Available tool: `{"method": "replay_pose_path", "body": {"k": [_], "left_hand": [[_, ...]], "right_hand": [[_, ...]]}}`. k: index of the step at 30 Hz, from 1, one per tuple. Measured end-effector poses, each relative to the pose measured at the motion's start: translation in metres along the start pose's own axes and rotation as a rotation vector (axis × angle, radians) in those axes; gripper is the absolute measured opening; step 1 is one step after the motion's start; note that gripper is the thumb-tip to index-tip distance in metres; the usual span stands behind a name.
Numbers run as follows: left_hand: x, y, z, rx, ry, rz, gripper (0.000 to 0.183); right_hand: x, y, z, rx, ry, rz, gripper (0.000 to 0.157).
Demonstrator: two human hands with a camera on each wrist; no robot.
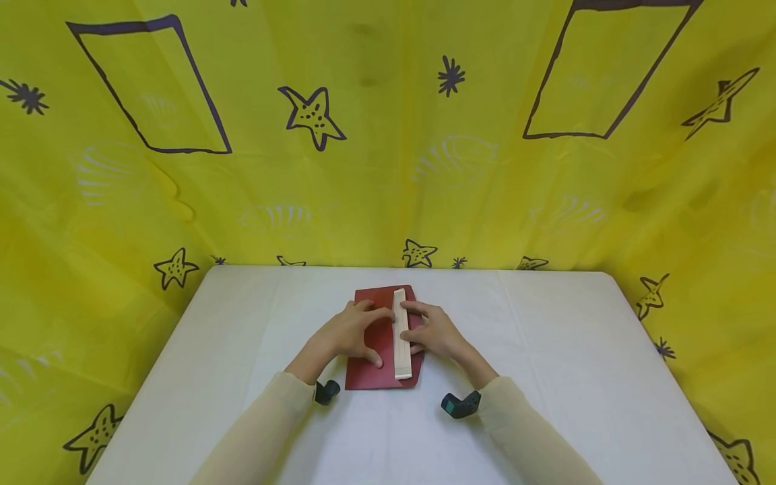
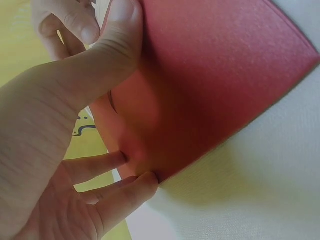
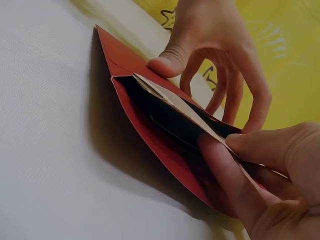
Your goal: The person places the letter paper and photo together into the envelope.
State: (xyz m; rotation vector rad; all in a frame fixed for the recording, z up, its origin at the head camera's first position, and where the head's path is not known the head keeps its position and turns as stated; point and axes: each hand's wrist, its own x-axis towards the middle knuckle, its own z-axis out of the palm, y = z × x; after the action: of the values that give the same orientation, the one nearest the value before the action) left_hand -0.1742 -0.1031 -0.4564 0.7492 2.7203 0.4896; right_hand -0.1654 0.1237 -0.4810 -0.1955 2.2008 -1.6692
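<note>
A red envelope (image 1: 364, 378) lies flat on the white table, its mouth to the right and its flap (image 3: 145, 127) spread out. A folded cream paper (image 1: 402, 353) sits lengthwise at the mouth, partly inside the dark interior. My right hand (image 1: 439, 332) pinches this paper between thumb and fingers, as the right wrist view shows. My left hand (image 1: 348, 330) rests arched over the envelope. Its thumb presses the front, while other fingertips touch near the far edge and mouth. How deep the paper reaches inside is hidden.
The white table (image 1: 545, 350) extends around the envelope on all sides. Behind it hangs a yellow cloth (image 1: 376, 168) with starfish and shell drawings, which also runs down both sides. A dark wrist device (image 1: 462, 405) sits at each sleeve.
</note>
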Motion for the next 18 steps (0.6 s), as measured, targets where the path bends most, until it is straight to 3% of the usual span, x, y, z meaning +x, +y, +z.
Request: {"method": "replay_pose_path", "body": {"k": [18], "left_hand": [[-0.002, 0.000, -0.001, -0.019, 0.002, -0.002, 0.081]], "right_hand": [[0.007, 0.006, 0.015, 0.026, 0.015, -0.036, 0.062]]}}
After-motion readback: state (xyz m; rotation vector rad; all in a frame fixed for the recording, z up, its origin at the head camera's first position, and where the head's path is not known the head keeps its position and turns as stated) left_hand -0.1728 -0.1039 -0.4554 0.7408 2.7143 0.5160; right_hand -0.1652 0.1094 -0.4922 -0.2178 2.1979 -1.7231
